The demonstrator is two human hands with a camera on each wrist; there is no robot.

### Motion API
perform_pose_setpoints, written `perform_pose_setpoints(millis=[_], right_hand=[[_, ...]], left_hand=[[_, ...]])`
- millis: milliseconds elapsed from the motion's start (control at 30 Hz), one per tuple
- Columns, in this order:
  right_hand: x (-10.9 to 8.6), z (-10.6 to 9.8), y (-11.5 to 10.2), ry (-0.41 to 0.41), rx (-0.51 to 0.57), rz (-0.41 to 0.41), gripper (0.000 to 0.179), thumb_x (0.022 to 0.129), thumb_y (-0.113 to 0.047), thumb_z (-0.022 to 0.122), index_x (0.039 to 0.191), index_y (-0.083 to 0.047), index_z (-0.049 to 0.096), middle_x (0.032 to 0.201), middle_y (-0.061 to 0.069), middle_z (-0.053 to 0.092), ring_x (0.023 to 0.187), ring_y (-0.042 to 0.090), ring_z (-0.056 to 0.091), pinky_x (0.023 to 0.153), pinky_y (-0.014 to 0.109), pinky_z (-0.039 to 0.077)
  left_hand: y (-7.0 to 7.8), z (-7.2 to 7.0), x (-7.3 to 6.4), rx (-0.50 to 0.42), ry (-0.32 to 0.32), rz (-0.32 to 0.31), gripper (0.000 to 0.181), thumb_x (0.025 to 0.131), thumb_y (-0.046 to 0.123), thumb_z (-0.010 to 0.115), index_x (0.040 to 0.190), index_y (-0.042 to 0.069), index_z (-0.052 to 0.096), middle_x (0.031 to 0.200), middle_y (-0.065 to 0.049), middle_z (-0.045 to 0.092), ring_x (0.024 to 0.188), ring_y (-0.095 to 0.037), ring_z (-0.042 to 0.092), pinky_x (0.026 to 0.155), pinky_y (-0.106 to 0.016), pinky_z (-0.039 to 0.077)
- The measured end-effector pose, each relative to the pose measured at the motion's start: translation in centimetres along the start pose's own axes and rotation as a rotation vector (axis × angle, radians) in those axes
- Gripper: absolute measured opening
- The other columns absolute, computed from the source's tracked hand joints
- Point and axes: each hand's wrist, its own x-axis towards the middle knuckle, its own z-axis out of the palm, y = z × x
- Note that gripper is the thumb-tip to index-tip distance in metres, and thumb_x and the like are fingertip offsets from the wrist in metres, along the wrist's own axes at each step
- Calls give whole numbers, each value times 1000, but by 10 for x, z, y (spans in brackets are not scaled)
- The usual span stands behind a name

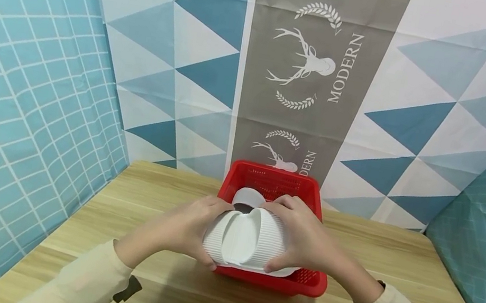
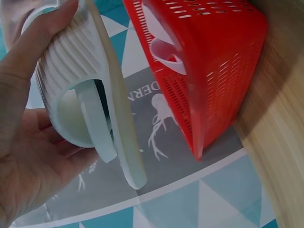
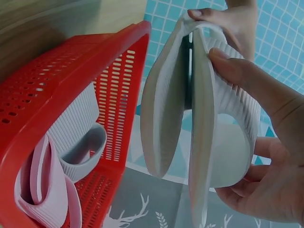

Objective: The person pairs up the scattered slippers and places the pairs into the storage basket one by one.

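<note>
Both hands hold a pair of white ribbed slippers (image 1: pixel 271 237) over the near part of a red plastic basket (image 1: pixel 267 280). My left hand (image 1: pixel 192 226) grips one slipper round its strap, thumb on the near side and fingers behind. The right hand (image 1: pixel 301 233) grips the other side, its thumb on a sole edge and its fingers round the ribbed strap. Seen from the right wrist, the two soles (image 3: pixel 202 128) stand side by side with a narrow gap that widens away from the thumbs. The slippers partly hide the basket's inside in the head view.
Inside the basket lie a white ribbed slipper (image 3: pixel 78 128) and a pink slipper (image 3: pixel 47 190). The basket stands on a wood-grain table (image 1: pixel 160 186), close to the patterned backdrop (image 1: pixel 200 58). Blue tile-pattern cloth (image 1: pixel 22 55) hangs on the left.
</note>
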Motion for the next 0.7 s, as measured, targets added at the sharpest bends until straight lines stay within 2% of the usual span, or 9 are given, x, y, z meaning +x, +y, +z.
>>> perform_pose_setpoints(millis=[133, 367, 700], right_hand=[[3, 5, 0, -7, -15, 18, 90, 45, -39, 94, 126, -22, 58, 116, -5, 58, 109, 13, 49, 80, 33, 55], [9, 18, 6, 10, -26, -25, 87, 44, -39, 94, 122, -19, 60, 113, -1, 60, 110, 18, 48, 78, 31, 53], [11, 22, 14, -5, 43, 15, 85, 48, -38, 93, 124, -20, 59, 116, -2, 59, 112, 16, 49, 82, 35, 55]], left_hand=[[-3, 4, 3, -1, -17, -16, 91, 51, 39, 92, 128, 10, 52, 121, -3, 60, 108, -17, 54, 88, -38, 55], [-12, 13, 4, 2, -33, -21, 90, 50, 40, 91, 126, 12, 54, 119, -2, 62, 105, -15, 56, 87, -36, 56], [-20, 19, 7, -7, 33, 15, 85, 51, 41, 89, 124, 12, 56, 116, 0, 64, 102, -13, 57, 84, -32, 56]])
